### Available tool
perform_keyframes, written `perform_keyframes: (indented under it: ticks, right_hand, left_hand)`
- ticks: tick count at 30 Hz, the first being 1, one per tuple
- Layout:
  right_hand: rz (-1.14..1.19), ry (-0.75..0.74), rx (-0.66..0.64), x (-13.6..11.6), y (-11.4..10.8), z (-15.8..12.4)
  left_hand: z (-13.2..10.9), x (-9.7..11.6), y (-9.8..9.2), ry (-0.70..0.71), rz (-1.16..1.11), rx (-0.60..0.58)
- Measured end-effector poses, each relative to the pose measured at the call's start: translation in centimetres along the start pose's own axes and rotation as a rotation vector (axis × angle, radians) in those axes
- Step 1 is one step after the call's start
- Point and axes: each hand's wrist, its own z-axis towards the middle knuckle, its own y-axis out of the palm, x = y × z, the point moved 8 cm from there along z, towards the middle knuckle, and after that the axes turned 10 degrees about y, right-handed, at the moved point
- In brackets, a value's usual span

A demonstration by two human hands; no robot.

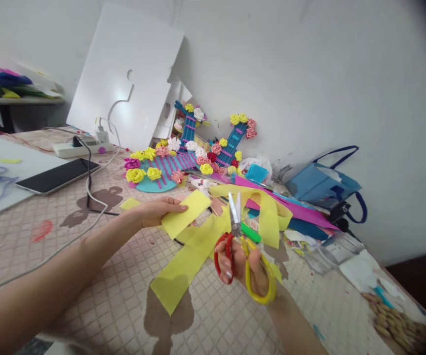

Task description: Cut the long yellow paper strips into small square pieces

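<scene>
Between the thumb and fingers of my left hand is a flat rectangle of yellow crepe paper. My right hand has its fingers through the handles of a pair of scissors, one handle red and the other yellow. The blades point up and stand slightly apart, with nothing between them. Behind and below both hands, a long yellow crepe strip lies across the table, and another part of it loops toward the right. A green stick-like item shows beside the scissors.
Paper-flower decorations lean near the wall. To the left lie a tablet, a power strip and a white cable. A blue bag, magenta paper and peanuts are on the right.
</scene>
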Motion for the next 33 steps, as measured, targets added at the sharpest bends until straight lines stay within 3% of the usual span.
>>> perform_keyframes:
  ticks: [4,10,15,27,33]
  right_hand:
    - [0.227,0.172,-0.243,2.2,2.6,0.5]
    - [0.306,0.241,-0.350,2.7,3.8,0.4]
    - [0.315,0.257,-0.366,3.0,3.9,0.4]
    - [0.385,0.260,-0.404,2.9,4.0,0.3]
    - [0.394,0.286,-0.406,3.8,3.7,0.3]
  left_hand:
    - [0.0,0.3,-0.2,0.008,-0.003,0.014]
    - [-0.1,0.5,-1.1,0.013,0.024,0.099]
    - [-0.2,0.4,-1.3,0.014,0.054,0.098]
    - [-0.4,0.0,0.3,-0.005,0.183,-0.124]
    - [-0.5,0.2,0.1,-0.003,0.303,-0.150]
